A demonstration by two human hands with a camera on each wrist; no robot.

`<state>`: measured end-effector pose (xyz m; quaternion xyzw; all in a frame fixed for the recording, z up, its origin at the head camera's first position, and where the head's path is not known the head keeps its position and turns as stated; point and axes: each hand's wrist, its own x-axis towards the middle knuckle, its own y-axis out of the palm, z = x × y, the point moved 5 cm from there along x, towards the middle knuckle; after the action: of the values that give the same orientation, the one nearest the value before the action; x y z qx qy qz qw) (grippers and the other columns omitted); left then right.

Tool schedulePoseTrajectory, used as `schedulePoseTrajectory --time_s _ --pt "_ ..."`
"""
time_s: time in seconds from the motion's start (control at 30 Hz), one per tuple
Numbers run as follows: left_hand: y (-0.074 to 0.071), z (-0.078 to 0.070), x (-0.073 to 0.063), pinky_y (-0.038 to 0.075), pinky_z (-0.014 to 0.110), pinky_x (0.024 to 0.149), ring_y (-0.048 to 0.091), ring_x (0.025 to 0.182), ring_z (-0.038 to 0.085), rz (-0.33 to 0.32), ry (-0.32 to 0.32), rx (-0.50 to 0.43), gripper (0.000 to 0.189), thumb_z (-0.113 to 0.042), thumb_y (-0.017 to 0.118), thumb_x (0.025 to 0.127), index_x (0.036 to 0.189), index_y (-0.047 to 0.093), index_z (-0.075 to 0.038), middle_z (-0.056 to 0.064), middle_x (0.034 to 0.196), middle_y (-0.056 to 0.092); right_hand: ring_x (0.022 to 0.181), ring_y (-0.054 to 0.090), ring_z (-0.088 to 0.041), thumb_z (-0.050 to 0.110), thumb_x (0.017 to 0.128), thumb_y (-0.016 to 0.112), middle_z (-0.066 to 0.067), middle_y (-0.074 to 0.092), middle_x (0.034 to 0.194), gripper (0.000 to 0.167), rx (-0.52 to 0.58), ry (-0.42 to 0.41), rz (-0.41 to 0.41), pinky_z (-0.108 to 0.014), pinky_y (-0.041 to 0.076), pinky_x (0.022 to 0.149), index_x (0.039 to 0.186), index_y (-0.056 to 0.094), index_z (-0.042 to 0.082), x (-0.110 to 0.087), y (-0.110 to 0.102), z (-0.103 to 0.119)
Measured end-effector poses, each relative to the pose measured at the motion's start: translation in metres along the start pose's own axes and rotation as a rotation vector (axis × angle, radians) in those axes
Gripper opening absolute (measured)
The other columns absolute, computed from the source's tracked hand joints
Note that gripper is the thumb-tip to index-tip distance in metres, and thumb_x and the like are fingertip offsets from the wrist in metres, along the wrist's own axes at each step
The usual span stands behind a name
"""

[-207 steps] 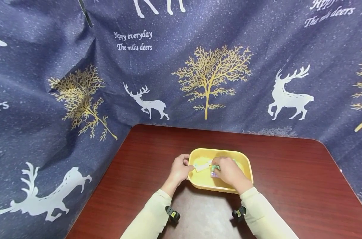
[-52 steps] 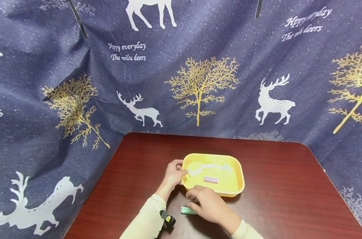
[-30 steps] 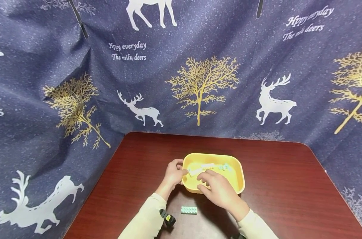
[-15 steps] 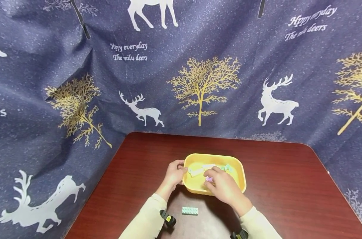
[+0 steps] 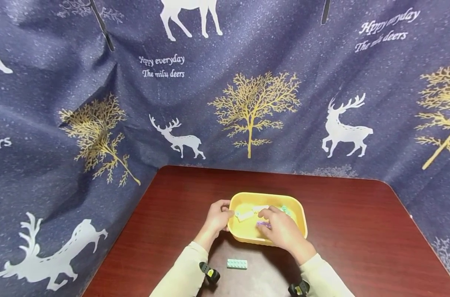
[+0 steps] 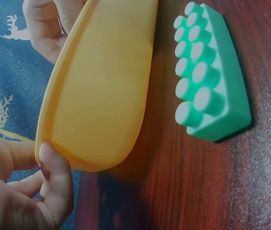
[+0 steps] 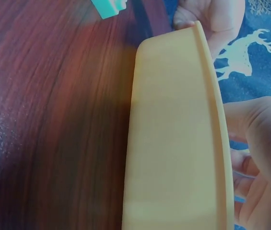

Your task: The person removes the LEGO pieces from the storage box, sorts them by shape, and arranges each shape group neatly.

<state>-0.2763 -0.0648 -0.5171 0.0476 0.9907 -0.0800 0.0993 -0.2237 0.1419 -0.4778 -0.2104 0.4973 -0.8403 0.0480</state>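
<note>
A yellow plastic bin (image 5: 252,239) rests on the table. At its left end my left hand (image 5: 216,215) grips the rim, thumb on top and fingers outside, as the left wrist view also shows. My right hand (image 5: 282,231) reaches over the near wall with bent fingers and holds a purple building brick (image 5: 263,224) near the bin's floor; part of that grip is hidden. In the right wrist view, the bin wall covers the fingertips. A mint green building brick (image 6: 217,81) lies studs up on the table in front of the bin.
White brick-like pieces (image 5: 245,215) lie on the left and back of the bin's floor, with small green pieces (image 5: 285,210) at its right. The reddish-brown table (image 5: 188,185) ends against a dark blue printed cloth (image 5: 225,123).
The mint green brick came out of the bin onto the table. My right hand went back into the bin and took the purple brick, which now lies tilted. My left hand kept the rim.
</note>
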Motion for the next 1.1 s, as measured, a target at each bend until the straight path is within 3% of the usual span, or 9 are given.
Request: schedulePoseTrajectory --time_s 0.5,0.87,1.1 --pt "-0.001 0.003 0.002 0.049 0.020 0.038 0.059 0.059 0.020 0.009 -0.007 -0.014 0.046 0.001 0.066 0.091 0.137 0.058 0.002 0.008 0.090 0.054 0.088 0.066 -0.021 0.023 0.081 0.083 -0.001 0.066 0.098 0.030 -0.030 0.039 0.084 -0.041 0.058 0.080 0.107 0.072 0.013 0.008 0.014 -0.007" --pt "-0.002 0.004 0.003 0.050 0.021 0.038 0.060 0.061 0.020 0.011 -0.006 -0.012 0.046 0.001 0.067 0.092 0.137 0.058 0.000 0.007 0.089 0.053 0.076 0.057 -0.014 0.022 0.081 0.079 0.000 0.063 0.091 0.027 -0.013 0.073 0.118 -0.036 0.054 0.071 0.106 0.072 0.013 0.013 0.021 -0.012" --pt "-0.002 0.003 0.002 0.050 0.021 0.038 0.060 0.061 0.021 0.017 -0.012 -0.026 0.046 0.001 0.067 0.091 0.136 0.059 0.001 0.006 0.088 0.052 0.076 0.059 -0.017 0.020 0.080 0.082 -0.001 0.062 0.089 0.024 -0.041 0.059 0.126 -0.038 0.055 0.069 0.101 0.072 0.014 0.016 0.025 -0.014"
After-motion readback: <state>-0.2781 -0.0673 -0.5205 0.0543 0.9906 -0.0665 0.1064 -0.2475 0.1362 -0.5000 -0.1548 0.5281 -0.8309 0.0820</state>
